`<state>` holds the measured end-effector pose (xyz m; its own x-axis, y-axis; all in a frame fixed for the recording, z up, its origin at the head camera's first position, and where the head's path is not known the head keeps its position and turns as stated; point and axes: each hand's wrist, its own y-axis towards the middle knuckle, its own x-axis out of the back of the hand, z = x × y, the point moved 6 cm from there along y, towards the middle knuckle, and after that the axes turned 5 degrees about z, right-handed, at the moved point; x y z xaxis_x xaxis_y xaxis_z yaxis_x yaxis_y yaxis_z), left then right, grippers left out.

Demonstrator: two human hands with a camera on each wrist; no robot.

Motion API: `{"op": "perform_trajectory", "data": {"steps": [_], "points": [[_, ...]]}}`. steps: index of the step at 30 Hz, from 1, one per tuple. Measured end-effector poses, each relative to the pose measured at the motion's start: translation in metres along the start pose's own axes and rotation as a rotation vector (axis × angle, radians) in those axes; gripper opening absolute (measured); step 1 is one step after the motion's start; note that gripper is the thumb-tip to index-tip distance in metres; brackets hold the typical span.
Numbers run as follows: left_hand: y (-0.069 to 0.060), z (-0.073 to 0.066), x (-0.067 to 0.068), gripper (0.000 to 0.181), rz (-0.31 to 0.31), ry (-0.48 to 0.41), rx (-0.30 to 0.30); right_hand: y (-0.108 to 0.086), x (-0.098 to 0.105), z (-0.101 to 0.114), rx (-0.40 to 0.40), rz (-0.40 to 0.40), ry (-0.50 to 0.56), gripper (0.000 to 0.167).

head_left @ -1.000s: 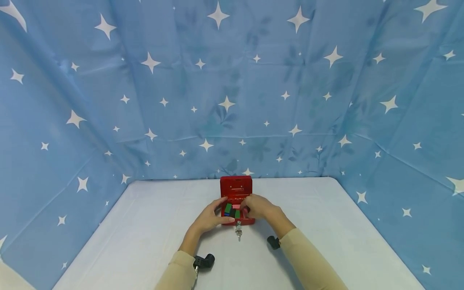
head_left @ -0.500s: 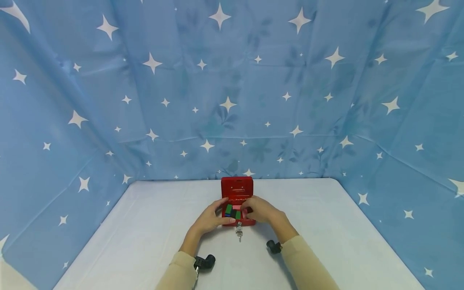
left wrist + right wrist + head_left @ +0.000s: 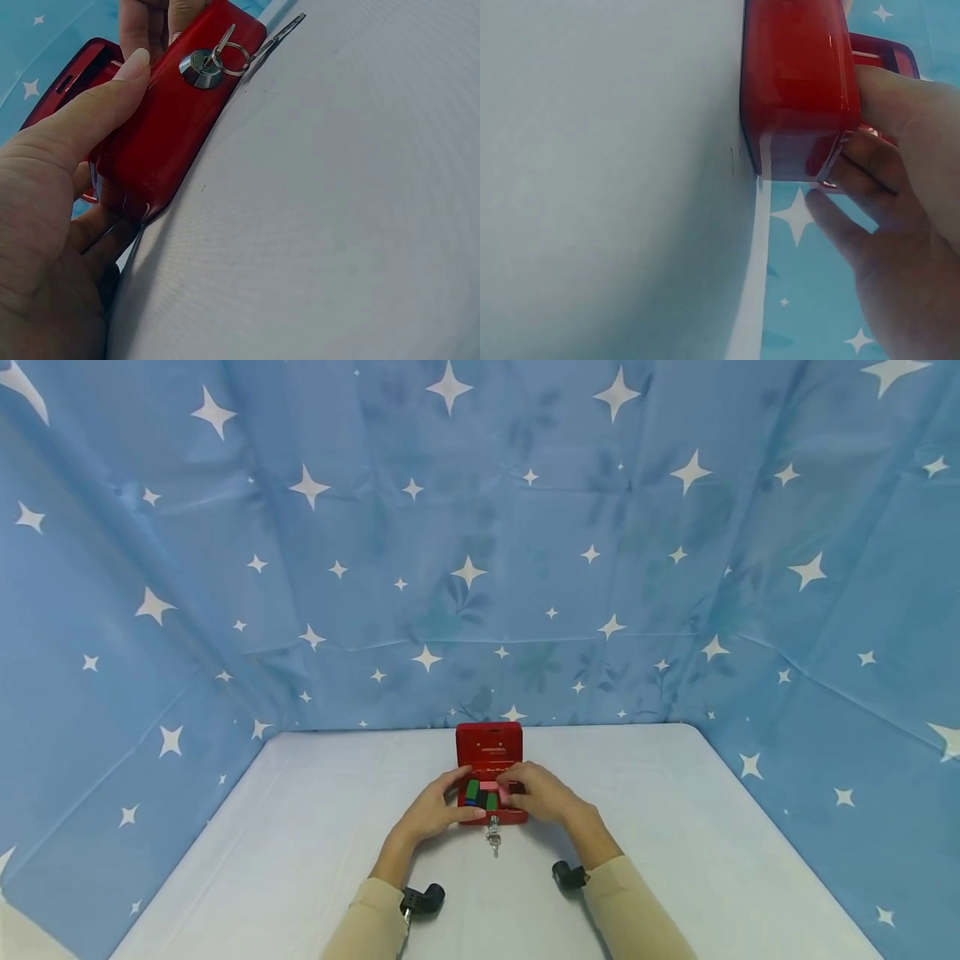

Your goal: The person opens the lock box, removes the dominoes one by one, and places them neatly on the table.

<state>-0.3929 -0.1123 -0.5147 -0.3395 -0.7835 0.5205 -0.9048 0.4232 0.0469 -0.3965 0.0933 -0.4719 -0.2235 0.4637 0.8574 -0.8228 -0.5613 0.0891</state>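
A small red cash box (image 3: 517, 817) stands on the table with its lid (image 3: 489, 745) raised. My left hand (image 3: 435, 807) holds the box at its left side, thumb along the front rim, as the left wrist view also shows. Inside lie green blocks (image 3: 472, 790), a dark block and a pink block (image 3: 488, 785) at the back. My right hand (image 3: 542, 792) reaches into the right part of the box and pinches another pink block (image 3: 504, 794) between thumb and fingers. In the right wrist view the box wall (image 3: 802, 67) hides those fingertips.
Keys on a ring (image 3: 232, 58) hang from the lock (image 3: 201, 71) on the box front. A white cloth covers the table (image 3: 337, 810). Blue star-patterned curtain (image 3: 480, 527) encloses the back and sides.
The right hand has shifted slightly within the box, and the pink block it pinches shows more plainly and higher. The left hand has stayed on the box.
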Motion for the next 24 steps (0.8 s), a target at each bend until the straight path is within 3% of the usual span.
{"op": "perform_trajectory", "data": {"steps": [8, 24], "points": [[0.001, -0.001, 0.0, 0.091, -0.002, -0.002, -0.01, -0.007, 0.008, -0.002, -0.045, -0.11, 0.014, 0.046], [-0.001, -0.001, 0.0, 0.091, -0.004, -0.016, 0.004, -0.013, 0.015, -0.006, -0.035, -0.128, 0.009, 0.043]]}}
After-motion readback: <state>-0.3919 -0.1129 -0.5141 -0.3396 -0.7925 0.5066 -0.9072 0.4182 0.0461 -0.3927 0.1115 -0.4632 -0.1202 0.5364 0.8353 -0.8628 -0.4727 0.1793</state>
